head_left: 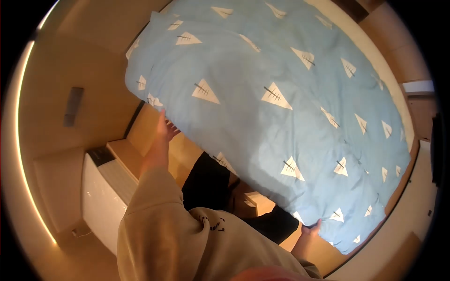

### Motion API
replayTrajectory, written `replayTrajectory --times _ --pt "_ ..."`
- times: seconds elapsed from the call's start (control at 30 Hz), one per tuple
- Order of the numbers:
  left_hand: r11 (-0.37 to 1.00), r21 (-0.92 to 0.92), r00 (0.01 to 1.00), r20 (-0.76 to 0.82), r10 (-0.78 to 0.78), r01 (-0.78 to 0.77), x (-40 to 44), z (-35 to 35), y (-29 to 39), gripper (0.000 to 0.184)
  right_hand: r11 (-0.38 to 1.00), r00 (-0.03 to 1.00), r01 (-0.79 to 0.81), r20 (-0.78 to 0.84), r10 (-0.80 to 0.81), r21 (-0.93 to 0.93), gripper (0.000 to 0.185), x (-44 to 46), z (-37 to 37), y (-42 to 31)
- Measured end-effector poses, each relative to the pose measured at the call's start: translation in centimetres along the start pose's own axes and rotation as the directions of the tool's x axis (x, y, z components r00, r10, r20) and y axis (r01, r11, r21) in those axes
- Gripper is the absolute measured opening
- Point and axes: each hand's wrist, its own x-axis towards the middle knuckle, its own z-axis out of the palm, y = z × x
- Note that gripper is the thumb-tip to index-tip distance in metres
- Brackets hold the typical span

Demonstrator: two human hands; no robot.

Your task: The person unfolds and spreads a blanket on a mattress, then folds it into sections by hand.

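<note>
While the blue tree-print duvet (239, 98) lies across the pale mattress (376, 58), your left hand (167, 132) and right hand (309, 230) pinch its near edge, well apart, thumbs on top, fingers partly hidden.

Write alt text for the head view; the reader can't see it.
A blue duvet printed with white tree shapes fills much of the view, with a person's left hand and right hand at its near edge. The person wears a tan top; a glowing light strip runs along the left side.
</note>
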Motion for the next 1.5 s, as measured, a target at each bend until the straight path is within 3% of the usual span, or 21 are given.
replayTrajectory --times 0.1,0.2,0.27,0.33,0.4,0.5,0.53,0.57,0.63,0.67,0.77,0.83,0.93,1.0,1.07,1.13,1.23,1.3,1.37,1.43,1.5 --pt "0.935 -0.093 0.889 0.289 0.355 -0.343 6.0 -0.1 -1.3 0.087 0.996 0.990 -0.092 -0.111 0.090 -0.012 0.053 1.1 0.2 -1.2" --pt "0.890 0.020 0.846 0.324 0.424 -0.455 9.9 -1.9 1.9 0.072 0.984 0.986 0.164 0.041 -0.162 -0.066 0.052 -3.7 0.0 -7.4" --pt "0.888 -0.076 0.830 0.327 0.453 -0.454 1.5 1.6 4.6 0.063 0.920 0.927 0.373 0.021 -0.374 -0.120 0.050 2.3 -4.8 -8.6" --pt "0.908 -0.173 0.814 0.403 0.418 -0.381 -2.7 1.6 5.8 0.057 0.867 0.874 0.456 -0.082 -0.479 -0.203 0.047 3.5 -5.7 -8.2" --pt "0.940 -0.258 0.756 0.564 0.333 -0.221 -1.8 0.9 6.0 0.053 0.934 0.899 0.251 -0.298 -0.322 -0.254 0.042 -0.5 -3.8 -6.1" --pt "0.841 -0.514 0.843 0.369 0.392 -0.166 2.3 -0.6 3.5 0.051 0.972 0.830 -0.002 -0.542 -0.130 -0.236 0.035 -8.6 -1.4 -4.3" --pt "0.773 -0.616 0.875 0.280 0.395 -0.152 2.6 -0.3 3.6 0.051 0.972 0.831 -0.040 -0.549 -0.096 -0.231 0.033 -10.7 -1.2 -4.2" --pt "0.756 -0.626 0.897 0.203 0.392 -0.189 3.2 0.1 4.2 0.059 0.970 0.896 -0.030 -0.437 -0.081 -0.242 0.028 -10.9 -2.8 -5.1" --pt "0.718 -0.686 0.870 0.277 0.407 -0.118 4.9 0.1 6.4 0.064 0.965 0.980 -0.005 -0.194 -0.047 -0.261 0.024 -11.7 -4.3 -6.3" --pt "0.697 -0.712 0.854 0.312 0.417 -0.080 6.0 0.1 7.6 0.067 0.955 0.962 0.014 -0.255 -0.093 -0.295 0.024 -12.3 -3.9 -6.5" --pt "0.824 -0.558 0.838 0.493 0.236 0.096 9.8 -1.8 11.8 0.070 0.929 0.877 -0.012 -0.451 -0.168 -0.369 0.026 -18.1 -5.0 -4.9" --pt "0.852 -0.518 0.860 0.398 0.320 -0.078 13.6 -1.8 13.3 0.070 0.916 0.818 -0.058 -0.545 -0.185 -0.397 0.029 -20.0 -4.8 -5.3" --pt "0.817 -0.427 0.848 0.183 0.497 -0.387 17.1 -2.2 17.8 0.071 0.876 0.909 0.007 -0.361 -0.207 -0.483 0.023 -18.8 -5.7 -8.1" --pt "0.685 -0.252 0.669 0.160 0.726 -0.683 12.1 -2.8 22.2 0.071 0.851 0.890 0.073 -0.351 -0.290 -0.519 0.021 -18.4 -3.8 -11.0" --pt "0.681 -0.182 0.686 0.045 0.726 -0.709 12.7 -3.9 23.4 0.070 0.834 0.853 0.106 -0.381 -0.356 -0.541 0.018 -19.2 -4.1 -12.8" --pt "0.766 -0.250 0.754 0.161 0.636 -0.593 16.2 -3.3 21.9 0.066 0.836 0.777 0.134 -0.467 -0.422 -0.533 0.017 -20.3 -6.0 -10.8" --pt "0.907 -0.341 0.916 0.225 0.333 -0.247 13.0 -1.1 17.8 0.064 0.862 0.877 0.029 -0.401 -0.265 -0.506 0.021 -19.0 -7.0 -7.7" --pt "0.883 -0.368 0.867 0.289 0.407 -0.292 13.6 -1.4 13.3 0.069 0.876 0.929 -0.019 -0.333 -0.163 -0.481 0.021 -17.2 -7.0 -5.9" --pt "0.913 -0.336 0.912 0.250 0.324 -0.232 9.0 0.7 9.0 0.069 0.877 0.939 -0.030 -0.314 -0.140 -0.480 0.019 -16.7 -6.7 -4.0" --pt "0.888 -0.458 0.912 0.383 0.147 0.049 6.2 1.9 3.3 0.066 0.874 0.942 -0.026 -0.304 -0.140 -0.485 0.021 -16.6 -7.7 -2.8" --pt "0.921 -0.361 0.854 0.517 0.068 0.145 2.1 3.2 -0.9 0.062 0.864 0.953 -0.016 -0.268 -0.139 -0.503 0.024 -16.0 -7.6 -2.2"
